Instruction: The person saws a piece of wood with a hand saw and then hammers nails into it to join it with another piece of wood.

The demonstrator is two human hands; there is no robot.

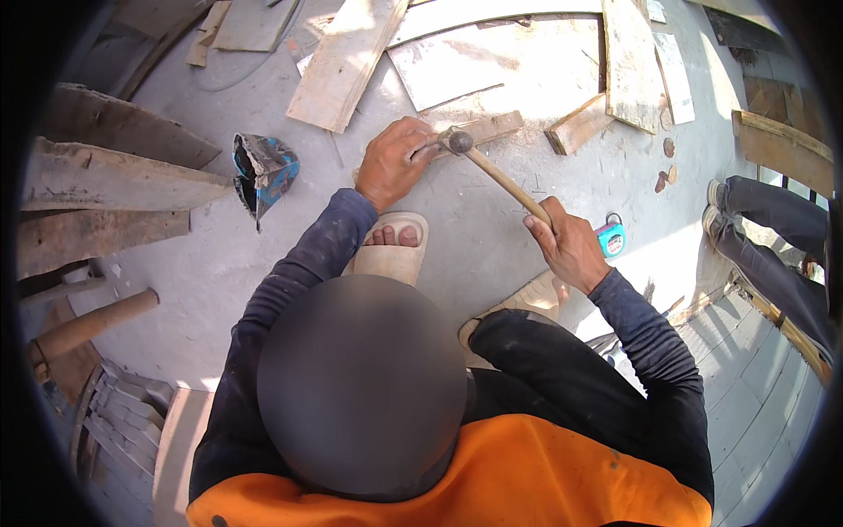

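Observation:
My right hand point(571, 244) is wrapped round the end of the wooden handle of a hammer point(507, 182). The hammer slants up and left, and its dark rounded head is beside the fingertips of my left hand point(397, 164). That left hand is closed, thumb and fingers pressed together over a short wooden strip point(493, 128). What it pinches is too small to make out. Just right of my right hand, a teal tape measure point(610, 237) lies on the floor.
Long wooden boards point(347, 61) and a pale panel point(500, 61) lie at the far side. At left are several planks point(123, 176) and a torn blue-black container point(263, 176). A short wood block point(580, 125) lies ahead. Another person's legs point(773, 233) are at right.

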